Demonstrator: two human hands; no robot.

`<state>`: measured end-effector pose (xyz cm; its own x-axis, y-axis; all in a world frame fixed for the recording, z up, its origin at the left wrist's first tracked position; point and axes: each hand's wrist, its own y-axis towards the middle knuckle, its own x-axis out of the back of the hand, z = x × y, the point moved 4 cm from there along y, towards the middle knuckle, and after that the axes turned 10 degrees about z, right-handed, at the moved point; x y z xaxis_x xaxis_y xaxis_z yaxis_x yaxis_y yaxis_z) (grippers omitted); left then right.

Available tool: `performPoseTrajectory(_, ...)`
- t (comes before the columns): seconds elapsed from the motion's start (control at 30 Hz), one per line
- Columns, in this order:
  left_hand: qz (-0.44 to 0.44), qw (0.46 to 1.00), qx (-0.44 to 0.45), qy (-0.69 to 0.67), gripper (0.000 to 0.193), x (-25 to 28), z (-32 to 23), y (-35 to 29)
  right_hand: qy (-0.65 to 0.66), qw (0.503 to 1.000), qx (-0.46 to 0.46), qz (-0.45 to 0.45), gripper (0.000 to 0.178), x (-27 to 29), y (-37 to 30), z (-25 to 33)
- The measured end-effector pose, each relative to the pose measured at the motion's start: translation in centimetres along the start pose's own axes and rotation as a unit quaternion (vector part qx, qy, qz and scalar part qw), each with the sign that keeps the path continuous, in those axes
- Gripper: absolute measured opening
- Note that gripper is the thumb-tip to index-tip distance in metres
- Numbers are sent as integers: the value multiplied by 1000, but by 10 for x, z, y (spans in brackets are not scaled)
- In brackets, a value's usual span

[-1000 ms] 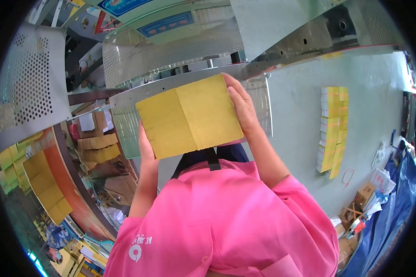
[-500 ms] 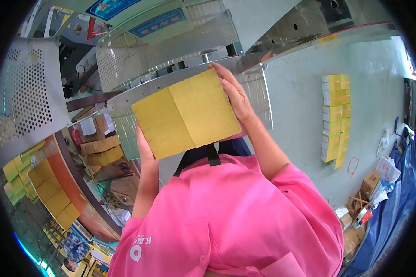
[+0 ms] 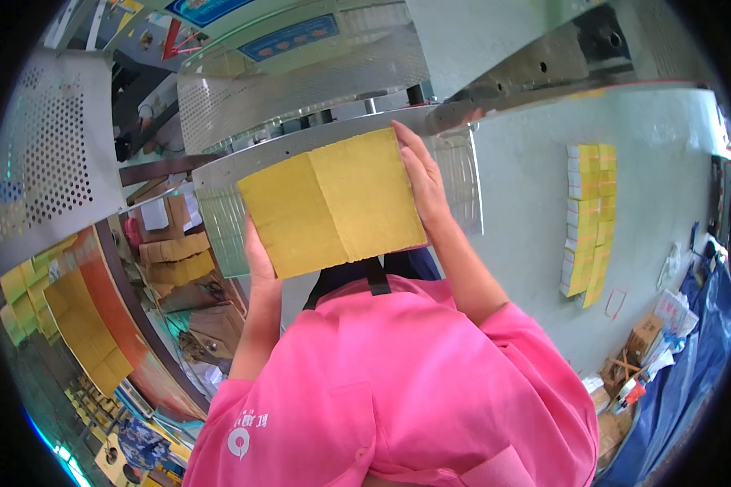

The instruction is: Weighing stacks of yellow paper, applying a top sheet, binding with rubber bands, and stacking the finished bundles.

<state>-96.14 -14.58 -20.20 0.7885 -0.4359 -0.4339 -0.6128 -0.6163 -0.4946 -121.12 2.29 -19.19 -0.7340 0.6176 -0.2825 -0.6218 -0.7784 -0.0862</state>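
Workshop clutter fills the far left, where a grey metal panel full of holes (image 3: 49,142) sits above a folded yellow board (image 3: 81,321) on a worn reddish bench (image 3: 127,307). Next comes the left hand (image 3: 258,253), clamped on the near left edge of a creased yellow card (image 3: 333,203), which is held slightly tilted in front of a metal machine (image 3: 219,170), while the right hand (image 3: 424,183), well apart from it, grips the right edge, its fingers reaching the far corner. Farther right, banded yellow-and-white stacks (image 3: 586,219) stand on the pale floor (image 3: 516,211), with a cardboard box (image 3: 646,337) and a crumpled blue sheet (image 3: 678,398) beyond.
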Motion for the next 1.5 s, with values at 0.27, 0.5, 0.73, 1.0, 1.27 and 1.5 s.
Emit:
performPoseTrajectory(0.27,34,999,-10,-27,52,-7,0,-1,67,996,-54,-26,41,1,-23,16)
performPoseTrajectory(0.5,65,995,-11,-78,57,-14,8,-8,9,992,-115,-39,46,-6,-37,13)
performPoseTrajectory(0.73,66,996,-24,-61,55,-67,-12,13,97,989,-104,-47,51,-7,-10,32)
performPoseTrajectory(1.0,152,988,-28,13,56,-94,-48,106,54,970,-165,-172,52,-6,61,48)
performPoseTrajectory(1.27,156,988,9,6,60,-101,-64,116,61,984,-81,-149,51,13,67,25)
performPoseTrajectory(1.5,237,968,-76,43,74,-103,-55,104,109,988,-54,-97,45,2,62,26)
